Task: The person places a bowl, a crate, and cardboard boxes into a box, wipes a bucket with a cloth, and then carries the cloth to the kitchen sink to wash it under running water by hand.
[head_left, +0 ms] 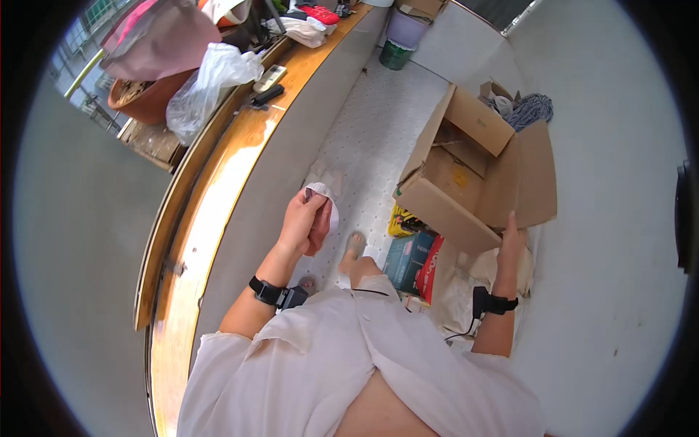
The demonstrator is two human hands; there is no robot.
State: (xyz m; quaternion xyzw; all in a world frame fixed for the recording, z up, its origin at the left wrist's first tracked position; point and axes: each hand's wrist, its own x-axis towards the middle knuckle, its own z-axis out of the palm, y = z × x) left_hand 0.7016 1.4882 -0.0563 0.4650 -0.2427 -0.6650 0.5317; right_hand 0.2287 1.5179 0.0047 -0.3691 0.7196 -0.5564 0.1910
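My left hand [304, 220] is closed on a small piece of white cloth [334, 215], which hangs between the window ledge and the box. What the cloth is exactly, I cannot make out. On the right, a large cardboard box [455, 215] stands tilted with its flaps spread, and its inside faces me. My right hand [511, 240] grips the box's near right edge, with one finger lying along the cardboard and the others mostly hidden.
A wooden ledge [240, 156] runs along the left, bearing a remote control [270, 78], a plastic bag [211, 87] and a terracotta pot [149, 102]. Below the box are a teal carton [406, 261] and a red packet [429, 269]. Stacked buckets [397, 54] stand at the far end.
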